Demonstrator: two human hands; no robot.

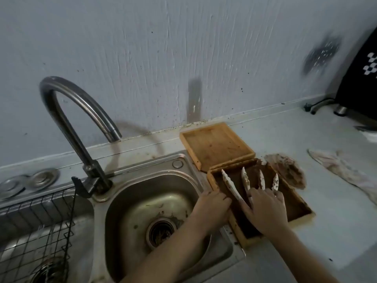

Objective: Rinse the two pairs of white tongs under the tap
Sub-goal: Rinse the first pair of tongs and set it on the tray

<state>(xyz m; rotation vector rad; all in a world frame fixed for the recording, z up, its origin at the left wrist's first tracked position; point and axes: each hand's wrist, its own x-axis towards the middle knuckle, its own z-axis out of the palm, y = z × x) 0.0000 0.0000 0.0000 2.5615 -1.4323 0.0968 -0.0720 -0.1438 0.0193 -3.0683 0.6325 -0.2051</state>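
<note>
Tongs (246,181) in tray (295,209), tips toward wall, right hand (265,211) covering handles

A small, well-used home kitchen. A stainless steel sink (142,203) with a round drain is sitting in a pale countertop (336,231) against a rough, grease-spattered painted wall (163,58). A curved metal tap (67,111) is arching over the basin. A black wire rack (36,231) is lying across a second basin at the left. Two wooden trays (216,146), one soiled brown, are resting beside the sink, and a crumpled cloth (344,170) is lying farther right.
</note>
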